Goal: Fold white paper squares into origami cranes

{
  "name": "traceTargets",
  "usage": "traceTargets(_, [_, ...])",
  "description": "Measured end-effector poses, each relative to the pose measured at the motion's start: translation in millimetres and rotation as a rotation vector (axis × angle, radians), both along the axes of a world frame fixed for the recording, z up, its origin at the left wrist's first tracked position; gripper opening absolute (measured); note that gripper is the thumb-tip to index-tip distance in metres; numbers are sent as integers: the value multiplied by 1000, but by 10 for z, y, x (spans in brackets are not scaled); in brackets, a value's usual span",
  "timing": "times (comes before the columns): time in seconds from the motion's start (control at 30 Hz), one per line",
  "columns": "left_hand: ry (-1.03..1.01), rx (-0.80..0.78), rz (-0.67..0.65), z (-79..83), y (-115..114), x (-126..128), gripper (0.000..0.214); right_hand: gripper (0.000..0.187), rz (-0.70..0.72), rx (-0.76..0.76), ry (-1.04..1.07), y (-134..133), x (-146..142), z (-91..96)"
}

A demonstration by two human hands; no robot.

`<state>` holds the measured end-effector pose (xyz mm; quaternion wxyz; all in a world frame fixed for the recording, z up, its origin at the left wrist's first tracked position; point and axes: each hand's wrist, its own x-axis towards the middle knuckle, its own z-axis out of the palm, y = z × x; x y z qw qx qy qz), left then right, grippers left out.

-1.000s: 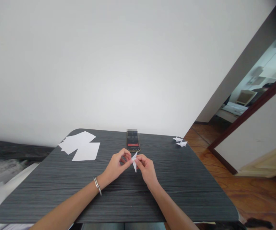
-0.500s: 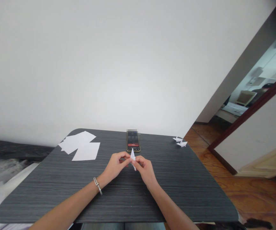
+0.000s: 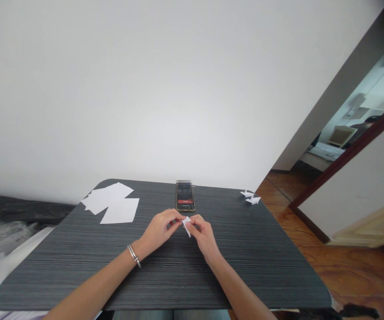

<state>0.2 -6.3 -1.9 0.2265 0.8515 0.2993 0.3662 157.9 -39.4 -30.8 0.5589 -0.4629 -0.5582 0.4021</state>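
Two bare forearms enter from the lower edge, converging toward centre: left forearm, right forearm. Left hand lies angled inward, knuckles up, fingers curled, left fingertips pinched with thumb. Right hand mirrors it, right fingertips also closed in a pinch. Fingertips of the two hands sit just beside each other at midline. Left wrist and right wrist are slightly bent, both hands held low.

wall: plain white wall | floor: reddish-brown wood floor | furniture: dark striped table | right: dark-framed doorway, brighter room beyond
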Motion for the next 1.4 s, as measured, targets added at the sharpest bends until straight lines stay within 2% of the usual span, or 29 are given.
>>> traceTargets(0.2, [-8, 27, 24, -44, -20, 8, 14, 22, 117, -152, 183, 8, -37, 3])
traceTargets(0.53, [-20, 46, 11, -37, -10, 5, 14, 22, 103, -159, 214, -16, -50, 55])
traceTargets(0.8, [-116, -245, -2, -20, -16, 24, 13, 21, 37, -151, 234, -6, -54, 42])
traceTargets(1.1, [-307, -703, -102, -40, 18, 63, 16, 25, -31, -145, 139, 4, -14, 5])
traceTargets(1.4, [-398, -840, -196, -5, 4, 81, 21, 19, -50, -125, 92, 1, 0, 21])
